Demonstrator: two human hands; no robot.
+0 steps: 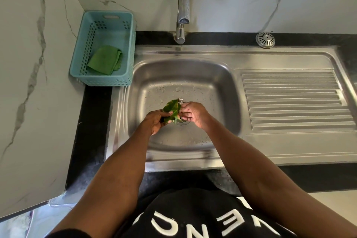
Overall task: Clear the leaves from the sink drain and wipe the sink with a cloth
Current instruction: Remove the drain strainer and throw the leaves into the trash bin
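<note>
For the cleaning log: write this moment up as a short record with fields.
place: steel sink with drainboard, black counter
left hand: shut on a bunch of green leaves
right hand: fingers at the leaves, over the drain; grip unclear
drain: mostly hidden by hands and leaves
cloth: green, folded, lying in the blue basket left of the sink
strainer cap: on the counter behind the drainboard
faucet: no water running
basin: water drops on the bottom
wiping: not yet begun

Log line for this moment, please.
step: clearing drain | left hand: gripping leaves | right hand: open beside leaves | cloth: in basket, unused
</note>
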